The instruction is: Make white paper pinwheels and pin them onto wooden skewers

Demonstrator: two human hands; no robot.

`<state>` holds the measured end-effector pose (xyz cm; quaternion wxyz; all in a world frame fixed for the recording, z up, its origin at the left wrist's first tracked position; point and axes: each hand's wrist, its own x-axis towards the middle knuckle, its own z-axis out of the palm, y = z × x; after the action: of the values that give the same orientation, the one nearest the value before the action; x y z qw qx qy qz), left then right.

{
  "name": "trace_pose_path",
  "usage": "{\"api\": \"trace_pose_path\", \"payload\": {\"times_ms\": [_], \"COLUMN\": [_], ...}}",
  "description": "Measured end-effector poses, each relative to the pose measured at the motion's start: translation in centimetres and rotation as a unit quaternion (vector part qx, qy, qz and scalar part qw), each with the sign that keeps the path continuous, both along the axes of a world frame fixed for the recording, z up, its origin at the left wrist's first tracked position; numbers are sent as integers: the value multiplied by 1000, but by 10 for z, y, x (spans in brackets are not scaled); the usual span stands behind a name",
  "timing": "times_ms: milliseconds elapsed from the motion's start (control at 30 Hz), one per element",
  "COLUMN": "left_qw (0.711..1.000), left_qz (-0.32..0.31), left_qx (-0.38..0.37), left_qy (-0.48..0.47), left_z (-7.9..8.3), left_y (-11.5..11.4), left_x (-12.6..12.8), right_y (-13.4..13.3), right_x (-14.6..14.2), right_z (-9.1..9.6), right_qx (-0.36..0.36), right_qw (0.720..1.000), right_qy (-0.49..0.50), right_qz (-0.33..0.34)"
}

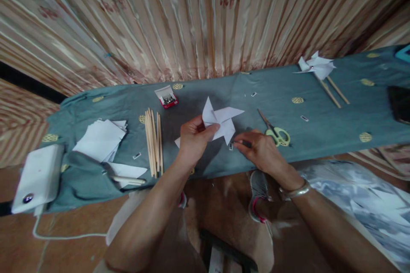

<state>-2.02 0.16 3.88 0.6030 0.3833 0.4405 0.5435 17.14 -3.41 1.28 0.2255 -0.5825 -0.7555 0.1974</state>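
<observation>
My left hand (194,138) is closed on a white paper pinwheel (222,121), thumb pressed on its centre, holding it just above the blue-grey cloth (198,98). My right hand (261,149) rests on the cloth beside the pinwheel's lower right corner, fingers pinched round a small dark thing I cannot make out. Green-handled scissors (276,132) lie just right of that hand.
A bundle of wooden sticks (153,140) lies left of my hands, a stack of white paper squares (102,138) farther left, a white box (38,177) at the left end. A small red box (166,97) sits behind. A finished pinwheel (317,68) on sticks lies far right.
</observation>
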Motion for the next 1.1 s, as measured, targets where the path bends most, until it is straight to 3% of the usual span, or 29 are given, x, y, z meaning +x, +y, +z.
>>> {"api": "trace_pose_path", "payload": {"times_ms": [200, 367, 633, 800, 933, 1000, 1100], "left_qw": [999, 999, 999, 999, 1000, 1000, 999], "left_qz": [-8, -9, -7, 0, -5, -15, -35], "left_qx": [-19, -29, -27, -28, -19, -15, -6], "left_qy": [-28, -41, -42, -31, -21, -12, -6], "left_z": [1, 2, 1, 0, -2, -3, -4], "left_y": [-2, -2, -3, -4, -4, -6, -9], "left_x": [3, 4, 5, 6, 8, 11, 14], "right_y": [-5, -11, -10, -7, -5, -8, -13], "right_x": [-4, -5, -4, 8, 16, 13, 0], "right_z": [0, 1, -1, 2, 16, 25, 34], "right_qx": [64, 105, 104, 52, 72, 77, 81], "right_qw": [992, 984, 986, 998, 974, 957, 956], "right_qy": [-74, -122, -119, -3, 191, 259, 267], "right_qz": [77, 74, 51, -23, -98, -107, -86]}}
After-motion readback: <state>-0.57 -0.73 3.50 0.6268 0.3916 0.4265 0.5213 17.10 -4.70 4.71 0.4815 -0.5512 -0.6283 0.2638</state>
